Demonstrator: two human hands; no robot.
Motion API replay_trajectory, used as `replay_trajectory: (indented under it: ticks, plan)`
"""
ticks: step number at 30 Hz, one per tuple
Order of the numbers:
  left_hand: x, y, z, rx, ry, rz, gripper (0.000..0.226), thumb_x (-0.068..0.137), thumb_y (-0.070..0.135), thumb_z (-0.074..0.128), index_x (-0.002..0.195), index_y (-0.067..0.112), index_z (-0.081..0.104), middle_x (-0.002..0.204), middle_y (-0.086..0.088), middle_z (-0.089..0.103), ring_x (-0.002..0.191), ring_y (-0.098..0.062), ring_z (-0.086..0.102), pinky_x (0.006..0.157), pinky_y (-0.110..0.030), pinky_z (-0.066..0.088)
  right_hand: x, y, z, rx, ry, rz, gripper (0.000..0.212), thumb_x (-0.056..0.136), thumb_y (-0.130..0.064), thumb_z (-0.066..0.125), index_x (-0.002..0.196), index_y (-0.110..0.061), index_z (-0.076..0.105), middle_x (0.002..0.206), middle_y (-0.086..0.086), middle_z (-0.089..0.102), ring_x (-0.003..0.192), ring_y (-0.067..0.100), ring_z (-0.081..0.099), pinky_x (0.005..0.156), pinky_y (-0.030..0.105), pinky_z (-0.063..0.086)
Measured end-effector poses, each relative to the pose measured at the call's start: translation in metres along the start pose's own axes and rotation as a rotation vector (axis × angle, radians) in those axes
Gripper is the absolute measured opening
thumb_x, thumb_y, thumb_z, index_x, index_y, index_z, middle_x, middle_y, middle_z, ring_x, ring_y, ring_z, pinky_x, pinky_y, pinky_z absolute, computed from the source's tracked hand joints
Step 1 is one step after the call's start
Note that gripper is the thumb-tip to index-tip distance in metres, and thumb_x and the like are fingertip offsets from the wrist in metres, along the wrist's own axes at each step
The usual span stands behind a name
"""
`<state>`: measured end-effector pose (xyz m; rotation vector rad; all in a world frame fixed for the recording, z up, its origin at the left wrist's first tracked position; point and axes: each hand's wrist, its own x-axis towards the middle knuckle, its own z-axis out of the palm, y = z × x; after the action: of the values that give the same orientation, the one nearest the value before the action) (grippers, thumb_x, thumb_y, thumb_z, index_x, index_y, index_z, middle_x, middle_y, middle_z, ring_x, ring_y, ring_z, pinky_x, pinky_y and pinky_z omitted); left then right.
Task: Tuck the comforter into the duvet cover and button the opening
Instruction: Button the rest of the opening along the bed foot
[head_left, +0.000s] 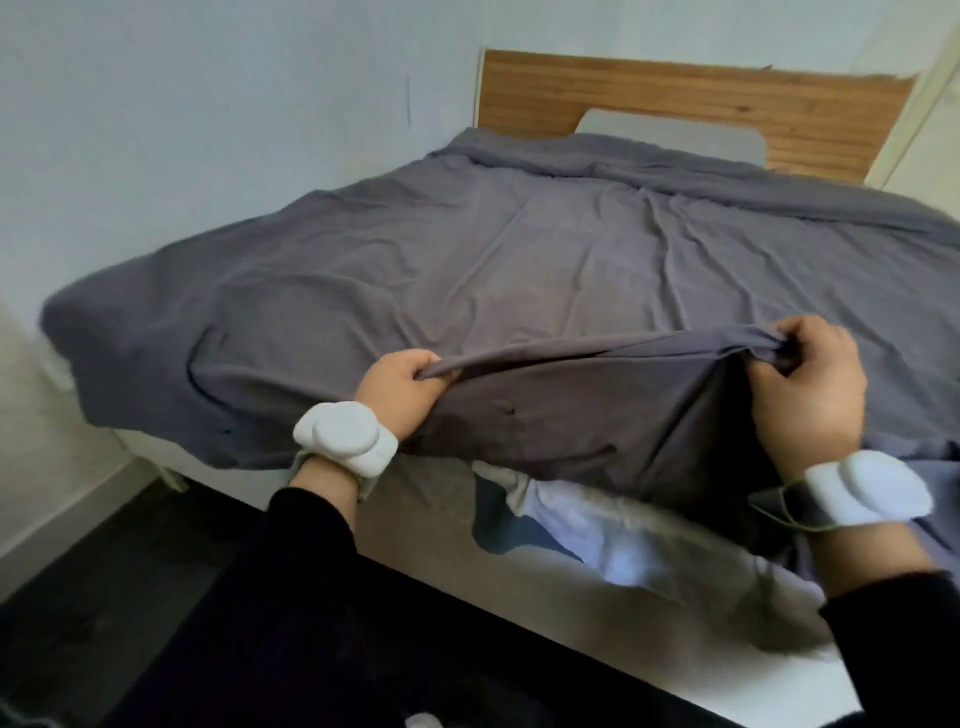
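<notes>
A grey duvet cover (519, 260) lies spread over the bed, wrinkled, reaching up to the headboard. At the foot edge my left hand (400, 387) grips a fold of the cover's hem, and my right hand (810, 389) pinches a bunched piece of the same hem further right. The cloth between both hands is lifted and stretched taut. Below the raised edge a white comforter (597, 535) shows, hanging out over the bed's foot. Both wrists carry white bands.
A wooden headboard (675, 98) with a grey pillow (670, 135) stands at the far end. A white wall runs along the bed's left side. Dark floor (104, 597) lies at the lower left. The white bed frame (571, 623) is close in front of me.
</notes>
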<state>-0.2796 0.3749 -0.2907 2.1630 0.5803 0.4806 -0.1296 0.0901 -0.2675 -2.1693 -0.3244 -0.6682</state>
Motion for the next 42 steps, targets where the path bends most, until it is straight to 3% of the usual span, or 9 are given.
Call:
replay_trajectory:
  ticks: [7, 12, 14, 18, 23, 27, 31, 36, 42]
  plan:
    - [0.033, -0.023, 0.033, 0.136, -0.110, -0.202, 0.033, 0.088, 0.033, 0.056, 0.060, 0.016, 0.052, 0.067, -0.005, 0.055, 0.073, -0.023, 0.052, 0.063, -0.027, 0.031, -0.006, 0.021, 0.053, -0.242, -0.521, 0.170, 0.051, 0.077, -0.006, 0.065, 0.127, -0.008, 0.056, 0.123, 0.024, 0.061, 0.116, 0.038, 0.055, 0.100, 0.039, 0.039]
    - [0.041, -0.031, 0.035, 0.194, -0.117, -0.251, 0.042, 0.087, 0.036, 0.057, 0.056, 0.013, 0.042, 0.060, -0.009, 0.046, 0.064, -0.026, 0.047, 0.054, -0.031, 0.030, 0.000, -0.003, 0.050, -0.471, -0.280, -0.146, 0.048, 0.063, -0.007, 0.074, 0.107, -0.010, 0.056, 0.103, 0.023, 0.051, 0.094, 0.044, 0.051, 0.080, 0.048, 0.047]
    - [0.041, -0.035, 0.036, 0.213, -0.122, -0.240, 0.044, 0.087, 0.036, 0.057, 0.053, 0.014, 0.040, 0.056, -0.006, 0.045, 0.062, -0.024, 0.046, 0.054, -0.030, 0.030, -0.006, -0.027, 0.052, -0.324, -0.349, -0.247, 0.046, 0.062, -0.015, 0.080, 0.101, -0.018, 0.057, 0.097, 0.011, 0.049, 0.085, 0.032, 0.053, 0.075, 0.039, 0.046]
    - [0.042, -0.042, 0.035, 0.139, -0.108, -0.204, 0.035, 0.087, 0.035, 0.059, 0.060, 0.013, 0.054, 0.061, -0.004, 0.054, 0.067, -0.022, 0.052, 0.059, -0.028, 0.033, -0.056, -0.072, 0.082, 0.112, -0.751, -0.416, 0.024, 0.075, -0.033, 0.073, 0.098, -0.031, 0.066, 0.091, -0.013, 0.059, 0.073, -0.004, 0.053, 0.074, 0.015, 0.042]
    - [0.040, -0.043, 0.032, -0.082, 0.063, -0.192, 0.011, 0.077, 0.019, 0.072, 0.087, 0.019, 0.067, 0.082, 0.002, 0.064, 0.078, -0.012, 0.058, 0.062, -0.014, 0.039, -0.092, -0.063, 0.112, -0.031, -1.001, -0.528, 0.053, 0.065, -0.054, 0.072, 0.114, -0.037, 0.059, 0.099, -0.015, 0.056, 0.084, 0.004, 0.052, 0.076, 0.024, 0.045]
    - [0.032, -0.036, 0.026, 0.147, 0.202, 0.017, 0.027, 0.064, 0.007, 0.077, 0.074, 0.025, 0.058, 0.083, 0.005, 0.055, 0.072, -0.013, 0.050, 0.064, -0.015, 0.036, -0.095, -0.051, 0.112, -0.114, -1.045, -0.613, 0.048, 0.067, -0.050, 0.072, 0.112, -0.038, 0.060, 0.099, -0.011, 0.052, 0.089, 0.011, 0.055, 0.073, 0.027, 0.046]
    - [0.022, -0.025, 0.024, 0.192, 0.036, 0.193, 0.032, 0.067, -0.001, 0.064, 0.063, 0.030, 0.063, 0.067, 0.011, 0.054, 0.063, -0.004, 0.051, 0.068, -0.019, 0.044, -0.104, -0.042, 0.111, -0.236, -0.984, -0.691, 0.060, 0.071, -0.045, 0.068, 0.127, -0.035, 0.049, 0.117, -0.005, 0.044, 0.099, 0.015, 0.053, 0.070, 0.028, 0.043]
    - [0.011, -0.027, 0.030, 0.263, -0.303, 0.196, 0.022, 0.069, 0.019, 0.077, 0.089, 0.029, 0.074, 0.083, 0.010, 0.057, 0.064, -0.003, 0.051, 0.066, -0.008, 0.041, -0.111, -0.044, 0.106, -0.209, -0.958, -0.747, 0.017, 0.074, -0.027, 0.063, 0.090, -0.023, 0.056, 0.110, -0.002, 0.049, 0.084, 0.023, 0.056, 0.058, 0.028, 0.030]
    - [0.009, -0.032, 0.033, 0.294, -0.261, 0.196, 0.034, 0.062, 0.026, 0.082, 0.092, 0.023, 0.065, 0.087, 0.007, 0.051, 0.066, -0.007, 0.049, 0.073, -0.022, 0.046, -0.113, -0.048, 0.102, -0.060, -0.981, -0.674, 0.015, 0.075, -0.022, 0.061, 0.088, -0.023, 0.053, 0.089, -0.003, 0.060, 0.080, 0.023, 0.059, 0.064, 0.035, 0.042]
